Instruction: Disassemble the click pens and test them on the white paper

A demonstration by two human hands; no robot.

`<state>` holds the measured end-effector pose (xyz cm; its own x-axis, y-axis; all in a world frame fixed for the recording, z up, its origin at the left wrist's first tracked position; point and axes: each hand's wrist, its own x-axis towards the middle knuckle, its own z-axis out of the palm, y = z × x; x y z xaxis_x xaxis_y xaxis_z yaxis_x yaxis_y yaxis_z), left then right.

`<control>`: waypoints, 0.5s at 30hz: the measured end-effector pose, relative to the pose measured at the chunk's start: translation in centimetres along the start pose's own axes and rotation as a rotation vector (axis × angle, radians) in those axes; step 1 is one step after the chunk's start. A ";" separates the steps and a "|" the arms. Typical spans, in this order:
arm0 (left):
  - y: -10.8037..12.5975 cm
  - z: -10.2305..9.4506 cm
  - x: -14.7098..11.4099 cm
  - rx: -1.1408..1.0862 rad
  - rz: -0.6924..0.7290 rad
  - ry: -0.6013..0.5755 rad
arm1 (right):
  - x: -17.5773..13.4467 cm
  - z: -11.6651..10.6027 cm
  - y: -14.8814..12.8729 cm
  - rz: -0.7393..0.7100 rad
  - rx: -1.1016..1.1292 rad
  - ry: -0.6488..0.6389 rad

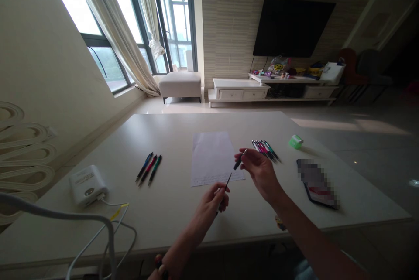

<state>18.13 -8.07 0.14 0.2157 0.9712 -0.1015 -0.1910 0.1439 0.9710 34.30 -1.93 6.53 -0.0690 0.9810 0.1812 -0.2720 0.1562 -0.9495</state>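
Left of the left hand (214,201), bare counter (176,210) leaves a passage as far as three pens (149,169), with a white block (87,184) and looping cable (121,212) beyond. Ahead of the left hand, the flat paper (212,153) can be passed over. Just beyond the right hand (261,171), a pen cluster (269,151) obstructs; rightward, a phone (317,184) and green container (296,142) stand in the way.

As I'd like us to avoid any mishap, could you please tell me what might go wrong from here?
The thin dark rod, pinched in the left hand, could slip and roll off the near edge of the table. The dark pen piece in the right hand might drop too, as only the fingers grip it. If the rod carries ink, it could mark the paper close by.
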 end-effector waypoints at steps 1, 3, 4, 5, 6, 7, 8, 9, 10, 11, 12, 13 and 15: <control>-0.1 0.0 0.0 -0.001 0.004 -0.002 | 0.3 -0.6 0.0 -0.012 -0.016 0.057; -0.4 -0.1 0.0 -0.009 0.005 0.001 | 0.8 -1.8 0.5 -0.001 -0.157 0.125; -0.6 -0.2 0.0 -0.016 0.002 0.008 | 0.8 -2.2 1.1 0.026 -0.283 0.119; -0.7 -0.2 0.0 -0.023 -0.002 0.019 | 0.6 -2.5 1.8 0.070 -0.432 0.079; -0.9 -0.2 0.0 -0.029 -0.006 0.035 | 0.2 -2.6 2.8 0.118 -0.582 0.018; -1.1 -0.3 0.0 -0.032 -0.013 0.052 | -0.3 -2.6 3.8 0.158 -0.730 -0.048; -1.2 -0.2 0.0 -0.033 -0.021 0.068 | -0.8 -2.4 4.7 0.178 -0.860 -0.112; -1.3 -0.2 -0.1 -0.032 -0.031 0.083 | -1.4 -2.1 5.6 0.183 -0.964 -0.155; -1.4 -0.2 -0.1 -0.028 -0.041 0.095 | -2.0 -1.8 6.4 0.180 -1.044 -0.180; -1.5 -0.1 -0.2 -0.025 -0.048 0.105 | -2.4 -1.6 6.9 0.172 -1.099 -0.193; -1.6 0.0 -0.3 -0.022 -0.054 0.114 | -2.7 -1.4 7.1 0.165 -1.132 -0.195; -1.6 0.1 -0.3 -0.021 -0.057 0.120 | -2.9 -1.2 7.1 0.164 -1.149 -0.196; -1.5 0.2 -0.4 -0.019 -0.062 0.125 | -2.8 -1.2 6.6 0.168 -1.150 -0.180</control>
<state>18.52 -8.72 -1.28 0.1071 0.9762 -0.1884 -0.1997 0.2068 0.9578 33.86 -3.51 -0.55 -0.1812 0.9832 -0.0226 0.7732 0.1283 -0.6210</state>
